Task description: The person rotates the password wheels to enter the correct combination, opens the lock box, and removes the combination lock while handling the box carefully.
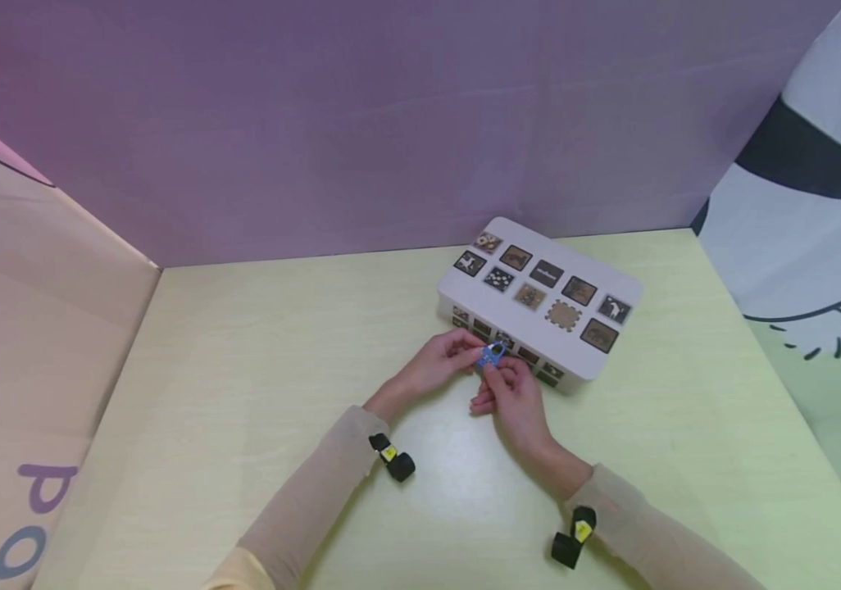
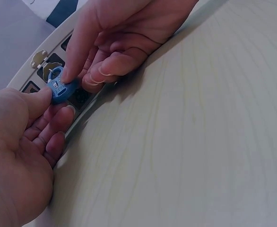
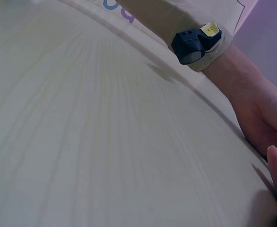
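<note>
A small blue padlock [image 1: 490,355] with a curved shackle is held at the front side of a white box [image 1: 538,328] covered with small square pictures. My left hand [image 1: 438,360] pinches the lock's body from the left, and my right hand [image 1: 516,401] pinches it from the right. In the left wrist view, the shackle of the padlock [image 2: 63,91] overlaps the lower part of a brass-coloured clasp [image 2: 38,59] on the box. Whether the shackle passes through the clasp, I cannot tell. Only part of each hand shows in the right wrist view, at the right edge; the lock is outside it.
The box sits at an angle on a pale wood-grain table [image 1: 243,369], near its back edge. A purple wall panel [image 1: 391,131] rises behind. Printed panels stand at left and right. Each wrist carries a black camera [image 1: 394,460] on a strap.
</note>
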{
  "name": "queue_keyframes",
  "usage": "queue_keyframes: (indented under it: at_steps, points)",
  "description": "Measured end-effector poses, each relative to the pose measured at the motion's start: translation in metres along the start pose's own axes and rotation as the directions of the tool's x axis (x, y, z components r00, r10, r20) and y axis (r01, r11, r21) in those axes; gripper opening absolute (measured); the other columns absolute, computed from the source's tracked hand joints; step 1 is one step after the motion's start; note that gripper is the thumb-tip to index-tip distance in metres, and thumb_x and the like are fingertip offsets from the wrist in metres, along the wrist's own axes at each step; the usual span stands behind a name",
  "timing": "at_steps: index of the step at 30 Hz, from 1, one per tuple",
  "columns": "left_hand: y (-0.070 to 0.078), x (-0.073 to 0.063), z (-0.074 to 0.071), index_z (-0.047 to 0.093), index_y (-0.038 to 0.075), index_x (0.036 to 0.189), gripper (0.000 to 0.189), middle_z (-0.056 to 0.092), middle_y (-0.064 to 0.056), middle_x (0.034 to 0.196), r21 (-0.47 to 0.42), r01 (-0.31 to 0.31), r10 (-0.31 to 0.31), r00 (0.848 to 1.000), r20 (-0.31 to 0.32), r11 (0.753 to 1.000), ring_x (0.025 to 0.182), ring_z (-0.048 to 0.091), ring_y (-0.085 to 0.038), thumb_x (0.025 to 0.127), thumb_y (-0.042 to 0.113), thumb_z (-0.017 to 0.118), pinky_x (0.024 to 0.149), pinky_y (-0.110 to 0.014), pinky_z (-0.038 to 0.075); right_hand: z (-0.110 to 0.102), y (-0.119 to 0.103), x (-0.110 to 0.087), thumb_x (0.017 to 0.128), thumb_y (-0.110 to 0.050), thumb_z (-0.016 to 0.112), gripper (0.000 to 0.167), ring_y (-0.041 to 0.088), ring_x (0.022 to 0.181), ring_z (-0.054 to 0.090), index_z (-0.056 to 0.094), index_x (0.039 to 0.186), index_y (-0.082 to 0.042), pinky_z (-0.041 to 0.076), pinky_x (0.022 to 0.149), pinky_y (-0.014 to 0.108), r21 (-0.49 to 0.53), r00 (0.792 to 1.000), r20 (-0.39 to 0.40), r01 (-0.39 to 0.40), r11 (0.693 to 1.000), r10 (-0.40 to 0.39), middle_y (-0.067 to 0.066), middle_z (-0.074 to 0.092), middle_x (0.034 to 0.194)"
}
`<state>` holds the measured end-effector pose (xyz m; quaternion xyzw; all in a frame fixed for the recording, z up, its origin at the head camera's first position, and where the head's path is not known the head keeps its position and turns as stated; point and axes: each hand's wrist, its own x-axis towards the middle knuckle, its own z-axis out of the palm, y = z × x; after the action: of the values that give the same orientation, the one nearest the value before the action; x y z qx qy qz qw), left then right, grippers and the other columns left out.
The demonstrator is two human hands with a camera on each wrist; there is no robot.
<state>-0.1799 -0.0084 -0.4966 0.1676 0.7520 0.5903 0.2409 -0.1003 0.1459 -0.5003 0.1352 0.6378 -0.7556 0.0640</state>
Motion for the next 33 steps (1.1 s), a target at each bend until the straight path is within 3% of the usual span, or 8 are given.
queue_keyframes:
  at_steps: [11, 33]
  points:
    - [-0.0003, 0.0004, 0.0, 0.065, 0.004, 0.122, 0.022, 0.072, -0.009, 0.11, 0.006, 0.001, -0.001, 1.0, 0.002, 1.0, 0.095, 0.067, -0.014, 0.105, 0.017, 0.06, 0.09, -0.028, 0.056, -0.0002, 0.0001, 0.0004, 0.105, -0.005, 0.055, 0.029, 0.016, 0.063, 0.065, 0.043, 0.129, 0.006, 0.064, 0.066, 0.033, -0.014, 1.0, 0.001, 0.001, 1.0, -0.001, 0.014, 0.062, 0.092]
    - [0.0003, 0.0007, 0.0002, 0.065, 0.003, 0.122, 0.022, 0.072, -0.01, 0.109, 0.006, -0.001, 0.001, 1.0, 0.005, 1.0, 0.093, 0.066, -0.013, 0.105, 0.015, 0.06, 0.089, -0.027, 0.057, 0.0005, 0.0009, 0.0001, 0.107, -0.006, 0.052, 0.024, 0.014, 0.063, 0.065, 0.044, 0.125, 0.008, 0.064, 0.066, 0.031, -0.024, 1.0, -0.004, 0.013, 1.0, -0.013, 0.013, 0.062, 0.089]
